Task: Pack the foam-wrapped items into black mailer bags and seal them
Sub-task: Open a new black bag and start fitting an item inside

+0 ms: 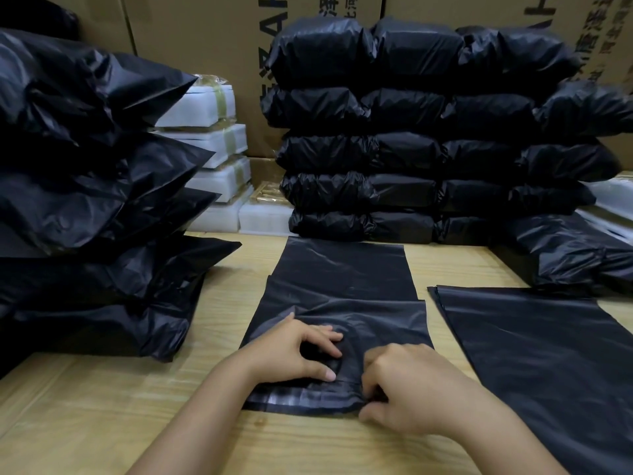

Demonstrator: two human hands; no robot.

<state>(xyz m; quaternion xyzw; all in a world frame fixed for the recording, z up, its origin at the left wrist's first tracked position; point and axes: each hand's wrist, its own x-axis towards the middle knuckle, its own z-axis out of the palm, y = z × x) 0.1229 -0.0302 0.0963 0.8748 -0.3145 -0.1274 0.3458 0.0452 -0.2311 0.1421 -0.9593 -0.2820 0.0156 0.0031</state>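
Together, left hand (301, 351) and right hand (407, 389) pinch the flat mailer bag (342, 286) at its near end.

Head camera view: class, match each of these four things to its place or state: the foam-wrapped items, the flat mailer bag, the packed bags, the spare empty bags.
Things:
1. foam-wrapped items
2. flat mailer bag
3. packed bags
4. spare empty bags

Places or states:
A. gripped by left hand and right hand
B. lying flat at the table's right
C. white, stacked back left
D. piled before cardboard boxes

Pairs: 1-C, 2-A, 3-D, 4-B
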